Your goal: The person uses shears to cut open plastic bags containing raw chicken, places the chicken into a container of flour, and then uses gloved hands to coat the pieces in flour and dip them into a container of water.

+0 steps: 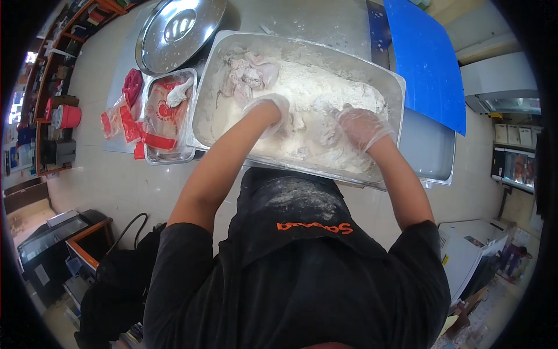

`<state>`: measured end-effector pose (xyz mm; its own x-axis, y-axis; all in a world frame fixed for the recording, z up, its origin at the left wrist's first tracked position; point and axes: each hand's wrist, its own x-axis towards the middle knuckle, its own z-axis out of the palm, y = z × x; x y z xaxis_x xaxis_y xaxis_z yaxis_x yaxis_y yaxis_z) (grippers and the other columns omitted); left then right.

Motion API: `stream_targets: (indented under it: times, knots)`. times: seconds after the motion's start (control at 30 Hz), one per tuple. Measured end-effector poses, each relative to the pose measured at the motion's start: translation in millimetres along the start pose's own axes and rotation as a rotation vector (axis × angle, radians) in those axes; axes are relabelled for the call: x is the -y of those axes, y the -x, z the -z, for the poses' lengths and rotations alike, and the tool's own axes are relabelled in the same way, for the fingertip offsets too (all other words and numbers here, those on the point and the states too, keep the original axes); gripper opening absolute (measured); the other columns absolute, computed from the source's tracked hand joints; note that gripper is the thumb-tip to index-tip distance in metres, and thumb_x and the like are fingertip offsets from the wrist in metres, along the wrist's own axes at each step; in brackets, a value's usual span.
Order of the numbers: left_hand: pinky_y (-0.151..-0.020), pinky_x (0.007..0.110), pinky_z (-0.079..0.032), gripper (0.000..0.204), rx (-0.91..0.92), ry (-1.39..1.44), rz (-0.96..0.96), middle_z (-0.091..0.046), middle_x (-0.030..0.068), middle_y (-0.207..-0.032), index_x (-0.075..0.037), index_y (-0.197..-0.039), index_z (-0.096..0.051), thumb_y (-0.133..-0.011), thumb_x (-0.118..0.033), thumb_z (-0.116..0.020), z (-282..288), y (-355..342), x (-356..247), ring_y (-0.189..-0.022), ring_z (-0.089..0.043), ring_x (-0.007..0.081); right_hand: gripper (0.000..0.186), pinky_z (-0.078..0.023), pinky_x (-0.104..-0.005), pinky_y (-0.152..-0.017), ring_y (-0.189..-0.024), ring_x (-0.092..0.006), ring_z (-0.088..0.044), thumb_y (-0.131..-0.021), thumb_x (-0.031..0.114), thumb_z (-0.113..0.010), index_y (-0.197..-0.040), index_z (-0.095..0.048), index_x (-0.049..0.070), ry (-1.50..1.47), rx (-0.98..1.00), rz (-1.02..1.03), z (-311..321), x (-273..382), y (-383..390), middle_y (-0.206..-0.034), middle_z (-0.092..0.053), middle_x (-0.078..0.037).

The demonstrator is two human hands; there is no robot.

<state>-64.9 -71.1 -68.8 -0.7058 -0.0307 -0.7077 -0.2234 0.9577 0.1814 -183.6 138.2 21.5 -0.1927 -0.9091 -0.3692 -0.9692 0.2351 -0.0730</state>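
Note:
Both my hands wear clear plastic gloves and reach into a large metal tray (pixel 204 87) of white flour (pixel 314 81). My left hand (pixel 272 116) is down in the flour left of the middle, its fingers hidden. Just beyond it lie pinkish raw meat pieces, apparently chicken (pixel 250 72), only partly floured. At the right side, my right hand (pixel 361 125) has curled fingers beside a flour-coated lump (pixel 326 128). Whether something lies inside those fingers cannot be made out. More coated pieces lie at the tray's right end.
Left of the tray stands a smaller metal tray (pixel 149 152) with a red-printed plastic bag (pixel 165 110). A round steel lid (pixel 180 29) lies behind it. A blue sheet (pixel 427 64) partly covers another metal tray (pixel 433 160) at the right. White flour dusts my black apron (pixel 302 200).

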Motion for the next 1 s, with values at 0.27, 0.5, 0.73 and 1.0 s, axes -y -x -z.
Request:
stream_targets:
  times: [0.27,0.5,0.73,1.0]
  knots:
    - [-0.058,0.040,-0.049,0.043,0.113,0.113,-0.060,-0.069,0.0140,-0.074,0.000,-0.083,-0.071,-0.064,-0.037,-0.080,-15,-9,34,-0.063,-0.062,0.0238,0.024,-0.053,-0.0481,-0.073,-0.088,-0.0324,-0.067,-0.088,0.009,-0.048,-0.103,-0.062,-0.004,0.089,0.273,0.236,-50,67,-33,-0.095,-0.066,-0.023]
    - [-0.060,0.039,-0.048,0.048,-0.057,0.168,-0.274,-0.068,0.0139,-0.074,-0.001,-0.085,-0.071,-0.067,-0.045,-0.076,-25,20,36,-0.063,-0.060,0.0244,0.018,-0.052,-0.0399,-0.066,-0.073,-0.0239,-0.064,-0.081,0.009,-0.060,-0.096,-0.066,0.000,-0.118,0.243,0.485,-61,-22,-66,-0.085,-0.067,-0.017]
    - [-0.062,0.037,-0.048,0.037,-0.184,0.398,-0.103,-0.067,0.0133,-0.076,-0.001,-0.089,-0.066,-0.070,-0.032,-0.076,-16,31,24,-0.063,-0.059,0.0208,0.016,-0.047,-0.0353,-0.056,-0.060,-0.0188,-0.057,-0.080,0.008,-0.064,-0.093,-0.065,0.000,-0.746,0.826,0.296,-99,-39,-101,-0.081,-0.066,-0.011]
    - [-0.089,0.033,-0.047,0.031,-0.545,0.253,-0.269,-0.067,0.0130,-0.106,-0.005,-0.118,-0.064,-0.088,-0.009,-0.058,-39,34,45,-0.102,-0.062,0.0224,0.054,-0.049,-0.0359,-0.077,-0.088,-0.0240,-0.061,-0.079,0.017,-0.066,-0.129,-0.051,0.001,-0.591,0.695,0.251,-45,-3,-66,-0.105,-0.063,-0.016]
